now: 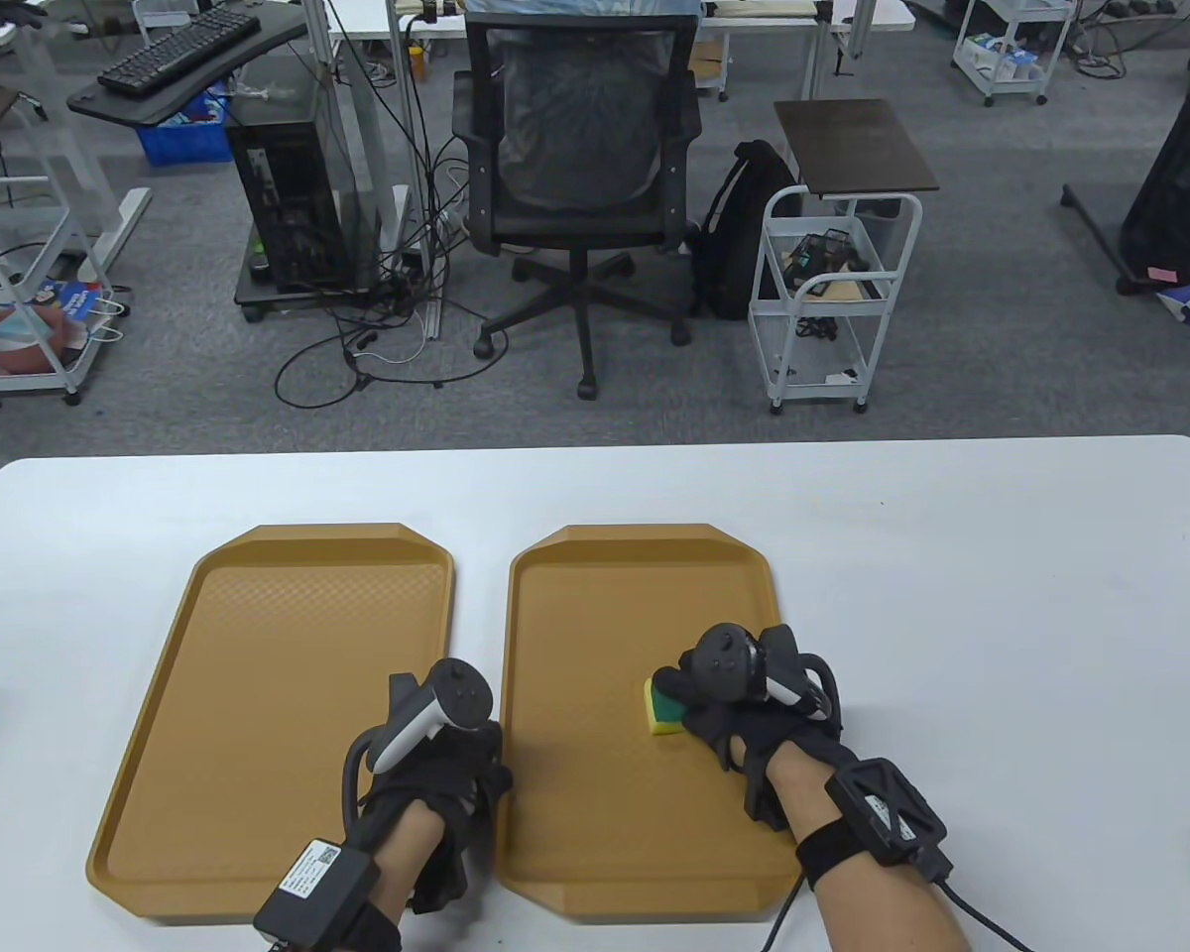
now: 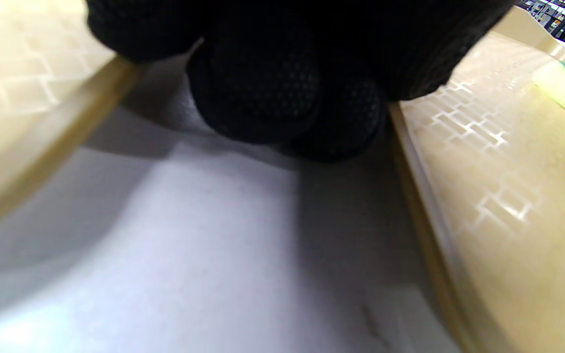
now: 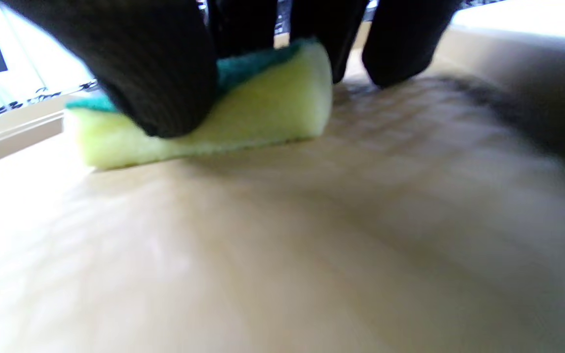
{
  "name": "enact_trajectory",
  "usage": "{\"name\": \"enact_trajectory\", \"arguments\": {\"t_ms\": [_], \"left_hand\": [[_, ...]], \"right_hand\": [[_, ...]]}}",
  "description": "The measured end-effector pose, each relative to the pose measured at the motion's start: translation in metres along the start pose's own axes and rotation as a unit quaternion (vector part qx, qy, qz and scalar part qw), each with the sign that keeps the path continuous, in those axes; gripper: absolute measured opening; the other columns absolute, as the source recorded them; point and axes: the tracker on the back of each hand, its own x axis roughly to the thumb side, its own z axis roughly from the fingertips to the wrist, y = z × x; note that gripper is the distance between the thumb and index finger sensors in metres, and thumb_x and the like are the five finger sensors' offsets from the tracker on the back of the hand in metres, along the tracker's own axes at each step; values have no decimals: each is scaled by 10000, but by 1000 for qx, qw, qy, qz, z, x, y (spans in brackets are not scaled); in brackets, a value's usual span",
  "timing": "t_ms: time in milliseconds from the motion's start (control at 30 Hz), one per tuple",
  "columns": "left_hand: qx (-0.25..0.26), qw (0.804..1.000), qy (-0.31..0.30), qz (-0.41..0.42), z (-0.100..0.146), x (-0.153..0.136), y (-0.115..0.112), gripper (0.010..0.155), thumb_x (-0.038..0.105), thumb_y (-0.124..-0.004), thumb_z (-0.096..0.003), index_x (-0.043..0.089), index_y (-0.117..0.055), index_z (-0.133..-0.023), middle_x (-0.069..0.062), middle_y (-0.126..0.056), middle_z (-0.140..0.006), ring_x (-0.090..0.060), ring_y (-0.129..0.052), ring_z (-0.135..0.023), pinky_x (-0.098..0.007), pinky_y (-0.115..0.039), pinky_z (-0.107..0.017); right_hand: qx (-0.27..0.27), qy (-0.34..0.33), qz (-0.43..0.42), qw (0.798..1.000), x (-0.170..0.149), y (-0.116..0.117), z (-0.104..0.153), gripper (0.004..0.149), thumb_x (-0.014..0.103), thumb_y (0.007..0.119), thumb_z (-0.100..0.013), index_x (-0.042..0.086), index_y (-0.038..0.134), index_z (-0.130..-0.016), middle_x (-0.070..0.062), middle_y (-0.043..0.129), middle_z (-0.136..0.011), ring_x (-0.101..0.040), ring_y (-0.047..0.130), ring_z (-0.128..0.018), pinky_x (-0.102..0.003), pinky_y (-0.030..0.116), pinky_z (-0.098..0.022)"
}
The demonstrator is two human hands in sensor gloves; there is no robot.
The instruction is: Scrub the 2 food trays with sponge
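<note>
Two tan food trays lie side by side on the white table, the left tray [image 1: 258, 694] and the right tray [image 1: 595, 823]. My right hand [image 1: 689, 689] grips a yellow sponge with a green scrub top [image 1: 663, 716] and presses it flat on the right tray's floor. In the right wrist view the thumb and fingers [image 3: 165, 73] curl over the sponge [image 3: 268, 113] on the tray [image 3: 312, 245]. My left hand [image 1: 456, 759] rests over the gap between the trays. Its fingertips [image 2: 263, 83] touch the table between the left tray [image 2: 12, 113] and the right tray [image 2: 508, 186], holding nothing.
The white table [image 1: 1002, 615] stretches wide to the right of the trays and behind them. Beyond its far edge stand an office chair [image 1: 580, 149] and a white cart [image 1: 833, 288] on the grey carpet.
</note>
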Motion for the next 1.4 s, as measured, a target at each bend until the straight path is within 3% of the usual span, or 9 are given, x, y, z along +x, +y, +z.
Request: {"name": "enact_trajectory", "arguments": {"t_ms": [367, 567, 1167, 1400], "left_hand": [[0, 1000, 0, 0, 0, 0, 0, 654, 446, -815, -467, 248, -610, -1056, 44, -1029, -562, -221, -1017, -393, -388, -822, -384], [-1, 1000, -1, 2, 0, 0, 0, 654, 446, -818, -467, 249, -611, -1055, 42, -1031, -560, -225, -1017, -392, -387, -822, -381], [-1, 1000, -1, 1, -1, 0, 0, 655, 447, -816, -467, 248, -610, -1056, 44, -1031, -560, -223, -1017, -391, -387, -822, -381], [-1, 1000, 0, 2, -1, 0, 0, 654, 446, -818, -468, 248, -611, -1056, 43, -1031, -560, -224, -1017, -391, -387, -821, -381]], "right_hand": [[-24, 83, -64, 994, -1, -7, -56, 524, 314, 897, -451, 436, 738, -936, -3, 619, -1108, -374, 606, -1046, -567, 609, -765], [-43, 113, -85, 989, 1, -8, -74, 526, 306, 896, -453, 429, 740, -941, -22, 612, -1115, -356, 594, -1059, -540, 599, -770], [-26, 60, -67, 996, 54, 7, -92, 550, 328, 852, -484, 429, 667, -992, -36, 539, -1150, -404, 522, -1072, -617, 530, -765], [8, 34, -34, 999, 59, 5, -80, 555, 331, 868, -476, 425, 668, -985, -50, 587, -1126, -377, 599, -1043, -574, 600, -750]]}}
